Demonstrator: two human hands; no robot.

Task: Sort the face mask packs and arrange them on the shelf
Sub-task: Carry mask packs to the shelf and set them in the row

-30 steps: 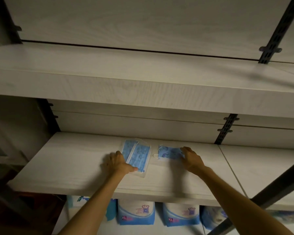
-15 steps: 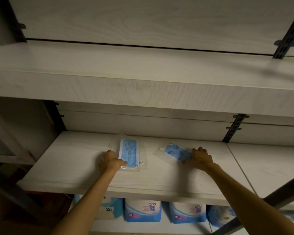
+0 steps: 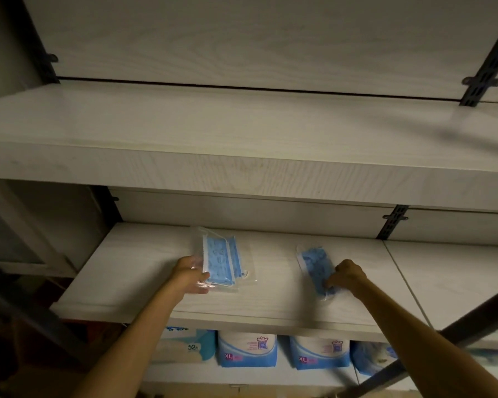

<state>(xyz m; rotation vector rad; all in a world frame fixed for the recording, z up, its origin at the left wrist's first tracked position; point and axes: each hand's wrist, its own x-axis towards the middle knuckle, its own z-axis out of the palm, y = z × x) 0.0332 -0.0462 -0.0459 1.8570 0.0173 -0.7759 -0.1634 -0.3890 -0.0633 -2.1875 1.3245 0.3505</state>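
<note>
The left hand (image 3: 191,275) gripped the near left corner of a clear pack of blue face masks (image 3: 222,261), thumb on top of the plastic and fingers curled beneath its edge. That pack lay on the middle shelf (image 3: 133,271), long side running from 6 toward 12 o'clock, its far end tilted slightly toward 11 o'clock. White ear loops showed at its far end.

The right hand (image 3: 347,278) sat at 3 o'clock from the left one, well apart from it. Its fingers were curled down onto the near end of a second mask pack (image 3: 315,265), pinching or pressing it against the shelf; which of the two could not be told. This second pack was darker blue, narrower, and angled so its far end pointed toward 11 o'clock. Both packs rested on the same board, with bare wood between them.

Both bare forearms reached up from the 6 o'clock edge of the view. At 12 o'clock from the hands an upper shelf (image 3: 242,145) overhung the middle one. Black slotted wall rails (image 3: 391,226) stood at 2 o'clock against the back panel. Below the middle shelf, at 6 o'clock, stood blue-and-white packages marked XL (image 3: 247,353) in a row, with a pack marked 52 (image 3: 187,347) at their left. A dark diagonal bar (image 3: 454,337) crossed the view at 4 o'clock.
</note>
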